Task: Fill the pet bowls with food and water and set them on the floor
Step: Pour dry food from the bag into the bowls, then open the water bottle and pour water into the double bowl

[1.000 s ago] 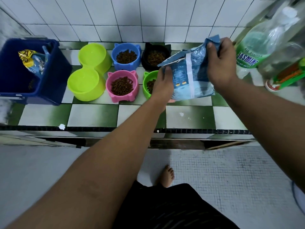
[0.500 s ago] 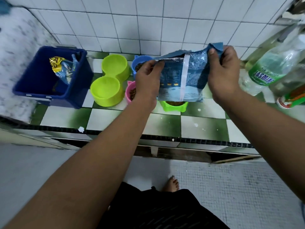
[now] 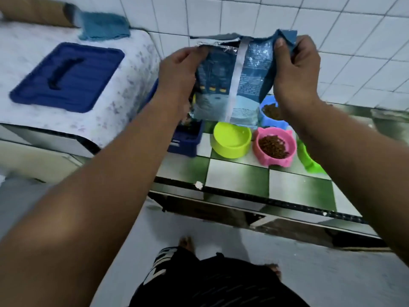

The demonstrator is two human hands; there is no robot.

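Note:
I hold a blue pet food bag upright in the air above the counter's left end. My left hand grips its left top corner and my right hand grips its right top corner. Below it on the green-and-white checkered counter sit a lime bowl holding no kibble, a pink cat-eared bowl filled with kibble, a blue bowl with kibble partly behind my right wrist, and a green bowl mostly hidden by my right forearm.
A dark blue bin stands on the counter under the bag, mostly hidden. Its blue lid lies on a white patterned surface at the left, with a teal cloth behind. White tiled wall at the back; my bare feet on the floor below.
Both hands have carried the bag leftward, from over the bowls to above the blue bin. My view swung left, so the bottles at the right are out of frame.

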